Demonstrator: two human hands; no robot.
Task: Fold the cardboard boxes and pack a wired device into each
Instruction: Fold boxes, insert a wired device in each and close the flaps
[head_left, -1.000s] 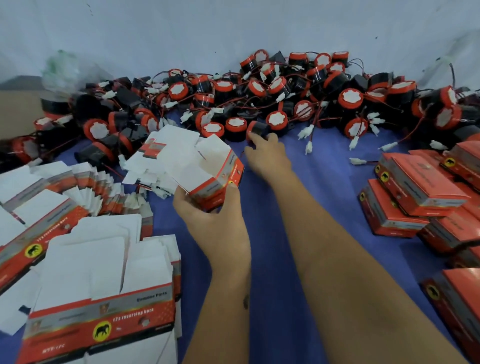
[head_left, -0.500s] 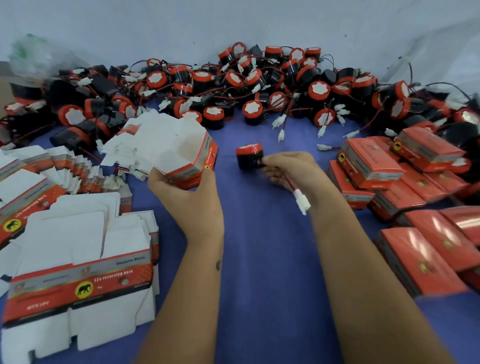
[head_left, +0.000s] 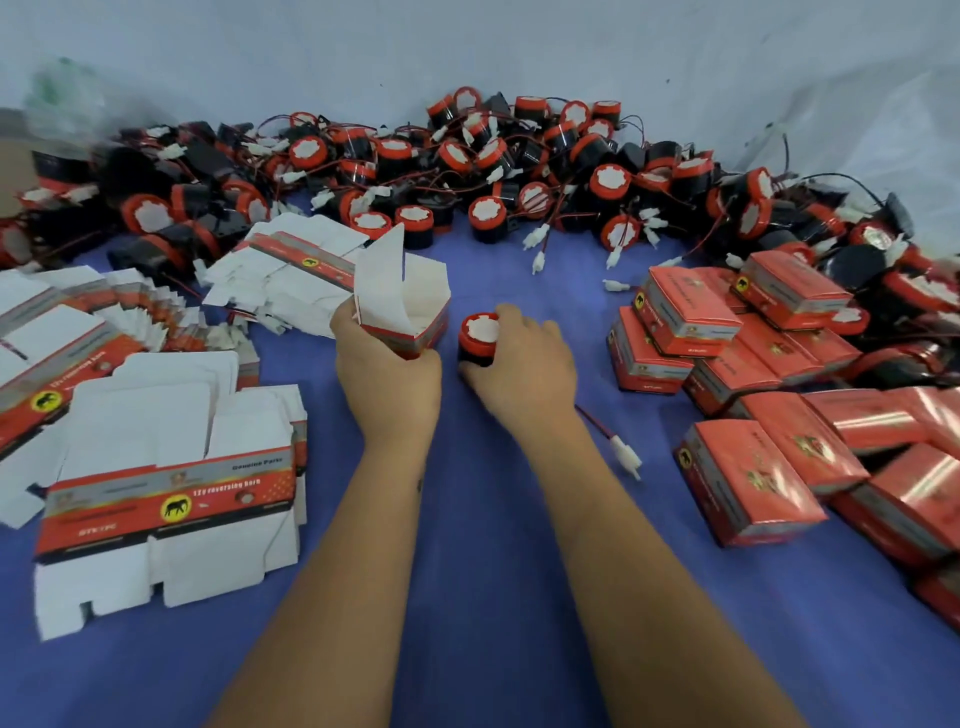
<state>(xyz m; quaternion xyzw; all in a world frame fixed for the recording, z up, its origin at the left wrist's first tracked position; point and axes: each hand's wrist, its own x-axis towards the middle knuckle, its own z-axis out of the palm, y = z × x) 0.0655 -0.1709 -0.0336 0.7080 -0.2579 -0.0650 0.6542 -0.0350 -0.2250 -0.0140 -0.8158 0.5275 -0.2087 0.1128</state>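
Now sitting closer to the box (head_left: 410, 312) than half a second before: the device (head_left: 479, 338), brought in by the right hand (head_left: 519, 364) until only a small gap is remaining between the two. Also trailing differently now, its red wire (head_left: 592, 418), running out from under the right wrist toward the white plug (head_left: 626, 457) lying on the blue cloth (head_left: 483, 571).

Gripping the box from below and behind with the left hand (head_left: 387, 374), fingers wrapped around the lower red part, open top facing up, one white flap standing tall on the left side. Closing the right hand around the device from the right side, red ring and white face pointing up, black body partly hidden by fingers. Holding both things just beside each other, at about the same height, the device still outside the box.

Lying to the left, flat unfolded blanks (head_left: 166, 499) in stacks. Lying to the right, closed red boxes (head_left: 748, 478) in a heap. Piling along the far edge, many more devices (head_left: 519, 171) with tangled wires.
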